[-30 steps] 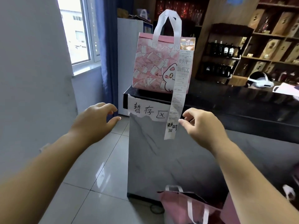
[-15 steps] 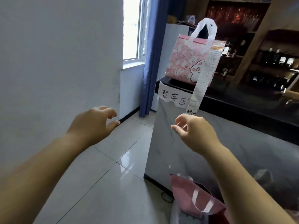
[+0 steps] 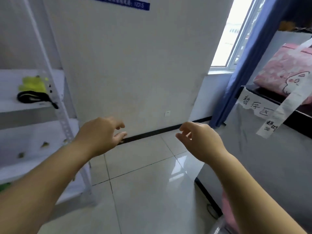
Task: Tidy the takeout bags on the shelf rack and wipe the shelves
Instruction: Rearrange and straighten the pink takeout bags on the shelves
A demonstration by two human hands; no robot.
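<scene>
A white metal shelf rack (image 3: 55, 105) stands at the left, with a yellow-green cloth (image 3: 33, 83) and a black strap (image 3: 33, 97) on one shelf. A pink takeout bag (image 3: 283, 75) with a rabbit print sits on the dark counter top at the far right, and a long receipt (image 3: 283, 107) hangs from it. My left hand (image 3: 101, 134) and my right hand (image 3: 200, 141) hover in mid-air above the floor, fingers loosely curled, holding nothing. Both are apart from the rack and the bag.
A grey marble-look counter (image 3: 263, 166) with a handwritten paper label (image 3: 255, 107) fills the right side. Another pink bag (image 3: 228, 215) lies at its foot. Ahead are a white wall, a blue curtain (image 3: 239, 68) and a window. Glossy floor tiles lie between rack and counter.
The view has swung left: the pink bag and counter slid to the right edge and the shelf rack came into sight. Both hands stay raised and hold nothing.
</scene>
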